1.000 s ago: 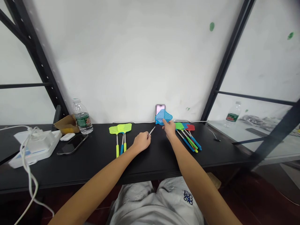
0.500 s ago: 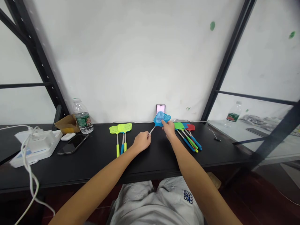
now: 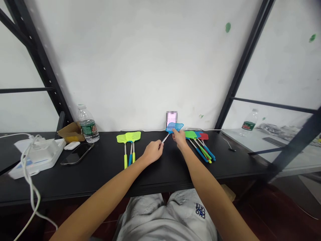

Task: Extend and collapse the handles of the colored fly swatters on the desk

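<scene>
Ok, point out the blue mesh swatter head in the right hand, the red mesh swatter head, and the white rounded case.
Blue mesh swatter head [image 3: 175,126]: head view, middle of the mesh.
Red mesh swatter head [image 3: 204,136]: head view, visible mesh.
White rounded case [image 3: 72,146]: head view, top face.

Wall [image 3: 150,60] evenly bright; floor [image 3: 273,207] dim; edges stretched, wide-angle; phone screen [image 3: 172,117] glowing, partly pixelated.

Blue mesh swatter head [image 3: 175,127], silver rod [image 3: 165,138], yellow-green mesh paddle [image 3: 133,136], black tabletop [image 3: 100,177], white wall [image 3: 137,67]

A water bottle [image 3: 88,126] stands beside a brown box [image 3: 70,130]. A dark phone [image 3: 77,154] lies near a small white case [image 3: 72,146].
</scene>
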Demonstrator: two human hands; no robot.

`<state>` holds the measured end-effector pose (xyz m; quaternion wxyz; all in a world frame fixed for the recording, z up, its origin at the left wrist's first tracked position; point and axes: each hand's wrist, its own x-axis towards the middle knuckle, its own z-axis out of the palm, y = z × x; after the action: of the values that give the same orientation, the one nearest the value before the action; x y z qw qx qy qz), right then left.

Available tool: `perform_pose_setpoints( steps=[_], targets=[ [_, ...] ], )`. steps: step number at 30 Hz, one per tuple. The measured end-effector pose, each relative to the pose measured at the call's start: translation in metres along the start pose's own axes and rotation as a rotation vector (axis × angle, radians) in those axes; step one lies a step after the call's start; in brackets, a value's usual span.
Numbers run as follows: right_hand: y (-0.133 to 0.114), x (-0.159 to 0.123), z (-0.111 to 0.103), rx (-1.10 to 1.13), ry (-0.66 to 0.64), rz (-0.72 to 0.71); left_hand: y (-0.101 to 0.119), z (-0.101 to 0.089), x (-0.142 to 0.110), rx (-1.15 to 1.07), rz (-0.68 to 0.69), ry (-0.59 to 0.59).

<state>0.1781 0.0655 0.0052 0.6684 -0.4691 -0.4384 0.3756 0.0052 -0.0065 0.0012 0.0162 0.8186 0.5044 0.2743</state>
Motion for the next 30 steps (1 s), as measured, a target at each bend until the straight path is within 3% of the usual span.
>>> perform_pose_setpoints(
  steps=[11,22,30],
  targets=[
    [-0.0011,-0.0001,-0.0020,0.197,-0.272,0.098,0.0010,-0.0042,0.0001,-0.018,-0.051,-0.011],
    [-0.0009,-0.0007,-0.0022,0.242,-0.366,0.104,-0.0013,-0.0048,-0.0007,-0.046,-0.028,0.026],
    [-0.0007,-0.0059,0.0017,0.136,-0.353,0.104,-0.0025,-0.0035,0.0003,-0.053,-0.039,0.035]
  ],
)
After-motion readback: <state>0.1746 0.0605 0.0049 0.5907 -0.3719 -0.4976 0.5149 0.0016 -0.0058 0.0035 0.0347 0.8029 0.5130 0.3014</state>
